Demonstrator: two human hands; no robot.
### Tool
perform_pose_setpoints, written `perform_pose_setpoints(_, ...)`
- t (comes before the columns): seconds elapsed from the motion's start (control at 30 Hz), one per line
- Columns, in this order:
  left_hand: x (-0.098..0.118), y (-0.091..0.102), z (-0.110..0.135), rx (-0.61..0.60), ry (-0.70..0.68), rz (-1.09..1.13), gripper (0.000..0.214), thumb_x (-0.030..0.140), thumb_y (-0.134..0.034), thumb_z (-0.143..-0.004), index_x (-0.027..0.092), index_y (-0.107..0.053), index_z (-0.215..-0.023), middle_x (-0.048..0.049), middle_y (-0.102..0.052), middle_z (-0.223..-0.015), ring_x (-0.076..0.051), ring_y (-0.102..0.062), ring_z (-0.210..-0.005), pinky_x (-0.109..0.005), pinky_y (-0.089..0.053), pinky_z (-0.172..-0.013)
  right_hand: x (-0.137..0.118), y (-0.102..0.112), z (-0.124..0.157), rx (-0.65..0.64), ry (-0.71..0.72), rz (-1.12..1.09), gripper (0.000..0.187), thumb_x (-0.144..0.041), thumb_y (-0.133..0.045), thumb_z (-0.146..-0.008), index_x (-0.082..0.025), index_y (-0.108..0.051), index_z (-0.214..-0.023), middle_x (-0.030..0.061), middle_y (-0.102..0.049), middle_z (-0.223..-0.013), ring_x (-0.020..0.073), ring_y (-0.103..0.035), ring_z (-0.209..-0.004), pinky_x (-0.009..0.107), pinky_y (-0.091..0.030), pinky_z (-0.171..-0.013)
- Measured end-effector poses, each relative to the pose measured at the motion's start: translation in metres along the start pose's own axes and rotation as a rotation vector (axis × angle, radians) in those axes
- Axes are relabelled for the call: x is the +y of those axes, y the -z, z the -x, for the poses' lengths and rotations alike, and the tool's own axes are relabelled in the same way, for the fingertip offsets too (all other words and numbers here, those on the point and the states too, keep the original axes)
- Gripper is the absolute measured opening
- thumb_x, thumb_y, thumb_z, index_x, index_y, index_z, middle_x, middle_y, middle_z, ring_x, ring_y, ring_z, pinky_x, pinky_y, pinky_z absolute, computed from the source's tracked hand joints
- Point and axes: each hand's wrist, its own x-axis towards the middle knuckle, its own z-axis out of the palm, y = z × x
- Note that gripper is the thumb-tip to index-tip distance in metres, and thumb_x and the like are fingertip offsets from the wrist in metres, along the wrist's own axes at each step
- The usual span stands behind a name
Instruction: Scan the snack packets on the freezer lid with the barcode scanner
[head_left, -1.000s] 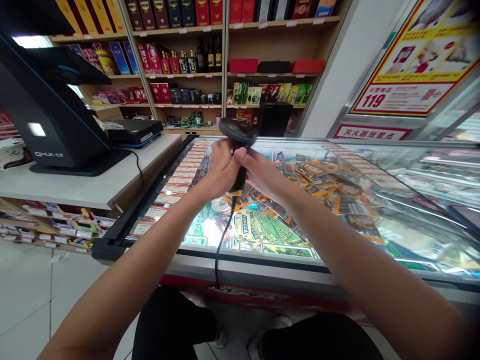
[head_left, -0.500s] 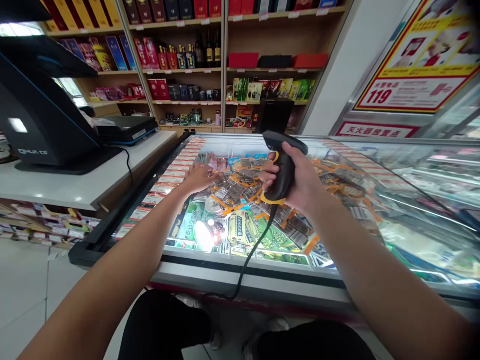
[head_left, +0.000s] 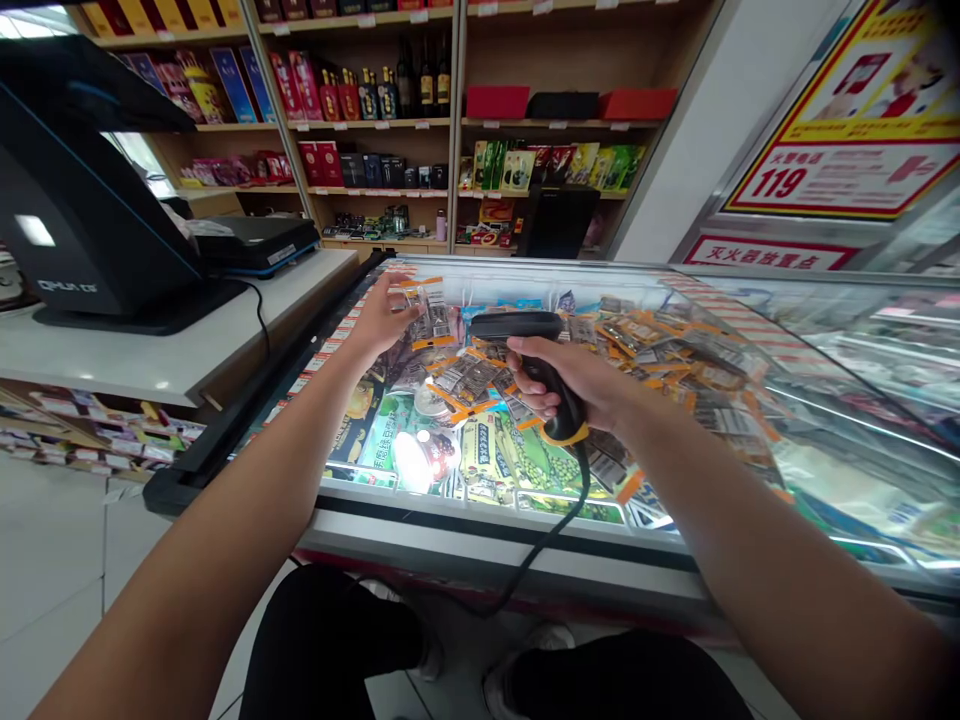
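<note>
My left hand [head_left: 384, 318] is closed on a small clear packet with orange edges [head_left: 432, 318], gripping it by its left side and holding it up over the chest freezer. A printed label with dark bars shows on the packet. In my right hand [head_left: 566, 380] is a black and yellow barcode scanner [head_left: 555, 400], gripped by its handle. Its head faces left, toward the packet, with a gap between the two. A black cable [head_left: 544, 545] hangs from the handle. Below both hands lie several similar orange-edged packets [head_left: 469, 380] and a green bag [head_left: 540, 455].
The freezer [head_left: 450, 525] has a raised front edge and a glass lid on the right. At left, a counter [head_left: 172, 370] bears a black checkout machine [head_left: 97, 210] and a scale [head_left: 255, 245]. Stocked shelves [head_left: 375, 125] stand behind.
My left hand has lifted one packet from the pile and tilted it up. My right hand has lowered and turned the scanner so its head faces left toward the packet.
</note>
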Motion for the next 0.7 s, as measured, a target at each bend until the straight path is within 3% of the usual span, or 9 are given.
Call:
perform_pose_setpoints(0.23, -0.006, 0.000, -0.003, -0.001, -0.116, -0.055, 0.063, 0.035, -0.087, -0.064, 0.022, -0.059, -0.119, -0.0099, -0.070, -0.108, -0.021, -0.066, -0.089, -0.029, -0.050, -0.074, 0.002, 0.001, -0.002, 0.028, 0.013, 0.050, 0.037, -0.046, -0.072, -0.086, -0.021, -0.050, -0.070, -0.0023, -0.040, -0.058, 0.0076, -0.028, -0.046, 0.023, -0.029, -0.040)
perform_pose_setpoints(0.33, -0.007, 0.003, -0.006, -0.018, -0.102, -0.174, 0.061, 0.032, -0.077, -0.076, 0.025, -0.054, -0.132, -0.0095, -0.069, -0.113, -0.022, -0.067, -0.096, -0.031, -0.052, -0.079, 0.004, 0.004, -0.003, 0.009, 0.005, 0.048, 0.036, -0.046, -0.070, -0.088, -0.020, -0.051, -0.072, -0.0022, -0.042, -0.059, 0.0073, -0.031, -0.047, 0.023, -0.031, -0.042)
perform_pose_setpoints(0.47, 0.003, 0.029, -0.007, 0.062, 0.099, -0.622, 0.059, 0.023, -0.055, -0.089, 0.026, -0.046, -0.147, -0.0107, -0.071, -0.116, -0.028, -0.070, -0.099, -0.041, -0.055, -0.085, 0.003, 0.005, -0.002, 0.007, 0.012, -0.025, 0.031, -0.044, -0.068, -0.090, -0.019, -0.055, -0.078, -0.0032, -0.042, -0.060, 0.0070, -0.032, -0.048, 0.022, -0.031, -0.044)
perform_pose_setpoints(0.6, 0.016, 0.060, 0.000, 0.110, 0.305, -1.238, 0.051, 0.031, -0.056, -0.086, 0.024, -0.059, -0.137, -0.0190, -0.066, -0.129, -0.045, -0.059, -0.121, -0.061, -0.046, -0.097, 0.002, 0.006, -0.003, 0.023, 0.000, -0.077, 0.030, -0.045, -0.068, -0.090, -0.019, -0.055, -0.082, -0.0037, -0.041, -0.061, 0.0071, -0.030, -0.048, 0.023, -0.030, -0.044)
perform_pose_setpoints(0.63, 0.019, 0.062, 0.002, 0.133, 0.330, -1.330, 0.051, 0.032, -0.057, -0.086, 0.022, -0.060, -0.136, -0.0221, -0.063, -0.133, -0.047, -0.054, -0.125, -0.065, -0.043, -0.098, 0.002, 0.007, -0.004, 0.023, 0.001, -0.081, 0.030, -0.045, -0.069, -0.089, -0.020, -0.055, -0.082, -0.0036, -0.041, -0.061, 0.0072, -0.030, -0.048, 0.023, -0.030, -0.044)
perform_pose_setpoints(0.7, 0.022, 0.055, 0.006, 0.196, 0.249, -1.426, 0.051, 0.035, -0.058, -0.085, 0.018, -0.062, -0.134, -0.0254, -0.057, -0.138, -0.049, -0.047, -0.131, -0.068, -0.038, -0.101, 0.003, 0.007, -0.005, 0.024, 0.010, -0.078, 0.030, -0.046, -0.069, -0.089, -0.020, -0.054, -0.082, -0.0032, -0.042, -0.062, 0.0076, -0.031, -0.048, 0.024, -0.031, -0.044)
